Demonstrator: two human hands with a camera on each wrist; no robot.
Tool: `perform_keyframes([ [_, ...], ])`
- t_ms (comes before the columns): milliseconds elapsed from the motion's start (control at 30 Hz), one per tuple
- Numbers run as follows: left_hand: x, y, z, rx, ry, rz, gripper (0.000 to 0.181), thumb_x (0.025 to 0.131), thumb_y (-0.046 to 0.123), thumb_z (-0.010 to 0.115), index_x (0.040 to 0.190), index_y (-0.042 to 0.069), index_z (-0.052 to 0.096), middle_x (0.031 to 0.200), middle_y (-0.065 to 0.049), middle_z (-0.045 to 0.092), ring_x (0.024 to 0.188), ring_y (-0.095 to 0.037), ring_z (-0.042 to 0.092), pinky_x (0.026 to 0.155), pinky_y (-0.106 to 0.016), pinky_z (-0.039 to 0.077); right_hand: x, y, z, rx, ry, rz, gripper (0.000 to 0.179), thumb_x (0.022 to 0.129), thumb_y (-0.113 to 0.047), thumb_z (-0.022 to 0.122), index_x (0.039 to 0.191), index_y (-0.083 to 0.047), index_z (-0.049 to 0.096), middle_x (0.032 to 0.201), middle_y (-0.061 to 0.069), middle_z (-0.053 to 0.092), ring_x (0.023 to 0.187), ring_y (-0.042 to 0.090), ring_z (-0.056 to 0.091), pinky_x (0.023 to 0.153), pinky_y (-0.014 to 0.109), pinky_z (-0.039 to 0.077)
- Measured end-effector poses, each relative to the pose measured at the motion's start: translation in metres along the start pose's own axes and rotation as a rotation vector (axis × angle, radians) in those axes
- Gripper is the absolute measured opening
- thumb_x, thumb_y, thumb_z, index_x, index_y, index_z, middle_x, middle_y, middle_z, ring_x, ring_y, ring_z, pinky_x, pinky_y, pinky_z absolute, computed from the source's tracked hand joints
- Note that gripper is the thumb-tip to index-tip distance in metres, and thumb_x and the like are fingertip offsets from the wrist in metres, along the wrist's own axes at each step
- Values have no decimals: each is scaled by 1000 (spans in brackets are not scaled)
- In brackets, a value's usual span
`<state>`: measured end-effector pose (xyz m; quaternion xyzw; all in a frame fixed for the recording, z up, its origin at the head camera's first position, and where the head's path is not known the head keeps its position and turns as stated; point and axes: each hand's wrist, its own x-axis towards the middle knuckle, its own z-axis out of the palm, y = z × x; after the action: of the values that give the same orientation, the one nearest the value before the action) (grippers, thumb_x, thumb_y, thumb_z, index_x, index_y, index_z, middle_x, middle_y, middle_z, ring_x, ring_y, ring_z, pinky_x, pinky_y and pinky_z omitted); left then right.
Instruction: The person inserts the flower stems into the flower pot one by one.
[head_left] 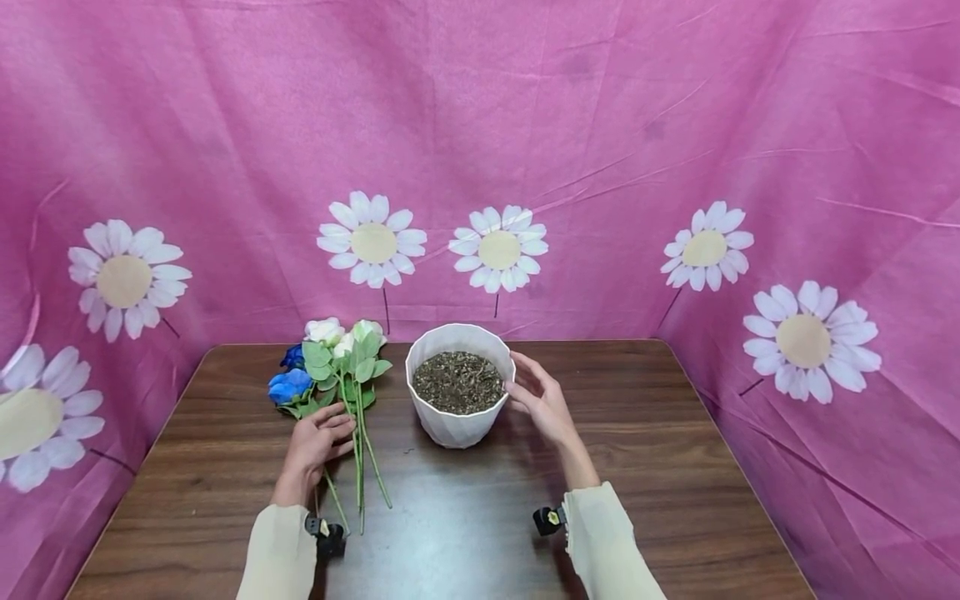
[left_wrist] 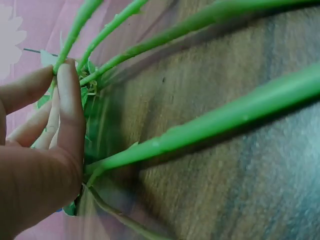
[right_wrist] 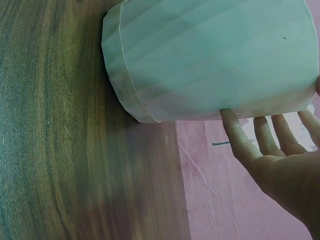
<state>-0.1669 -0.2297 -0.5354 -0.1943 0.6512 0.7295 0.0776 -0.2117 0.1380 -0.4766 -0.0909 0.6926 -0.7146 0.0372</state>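
White roses (head_left: 325, 331) and blue roses (head_left: 290, 387) lie bunched on the left, their green stems (head_left: 362, 467) pointing toward the front edge. My left hand (head_left: 318, 439) is over the bunch. Between its thumb and index finger (left_wrist: 71, 102) it pinches one rose stem (left_wrist: 80, 22); the other stems run beside it. To the right stands a white faceted flowerpot (head_left: 457, 429), upright and filled with dark soil (head_left: 459, 382). My right hand (head_left: 546, 406) rests its fingertips against the pot's right side, the fingers spread and nearly straight in the right wrist view.
Everything sits on a dark wood-grain table (head_left: 637, 467). A pink cloth (head_left: 600, 125) printed with large daisies hangs behind and along both sides, meeting the table's back edge. Small black wrist cameras are strapped at both pale sleeves (head_left: 611, 542).
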Motion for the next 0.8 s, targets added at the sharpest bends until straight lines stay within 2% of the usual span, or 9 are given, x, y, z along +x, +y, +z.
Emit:
perform_keyframes([
  [100,0,1,0,-23,-16,-3,62,98,-3,62,153,-5,35,117,-9,66,89,-7,69,76,-27,61,1,-1,0,13,-6,7,56,98,0,62,150,1,43,147,29,46,132,44,49,95,56,55],
  [333,-2,4,0,-91,-38,6,63,98,-3,61,155,-3,32,111,-2,67,91,-8,68,78,-28,61,0,0,-2,48,-17,27,55,101,0,58,152,1,39,153,26,42,134,42,47,88,38,60],
  [533,-5,8,3,-160,-57,19,66,98,-3,62,156,-1,30,111,-1,67,94,-9,68,79,-28,60,-2,-1,-3,111,-13,37,56,99,1,57,152,3,39,153,27,41,133,43,47,88,40,60],
  [667,-5,14,7,-215,-62,41,66,97,-6,62,156,0,31,105,2,68,95,-11,68,77,-28,61,-1,0,-3,130,-24,37,56,100,2,56,153,3,38,153,27,40,135,43,45,85,34,61],
  [800,-5,20,11,-238,-56,70,65,97,-7,62,154,1,33,98,4,68,94,-12,69,73,-28,61,0,2,-4,136,-43,31,56,100,2,55,153,4,37,154,28,38,136,43,43,86,35,60],
])
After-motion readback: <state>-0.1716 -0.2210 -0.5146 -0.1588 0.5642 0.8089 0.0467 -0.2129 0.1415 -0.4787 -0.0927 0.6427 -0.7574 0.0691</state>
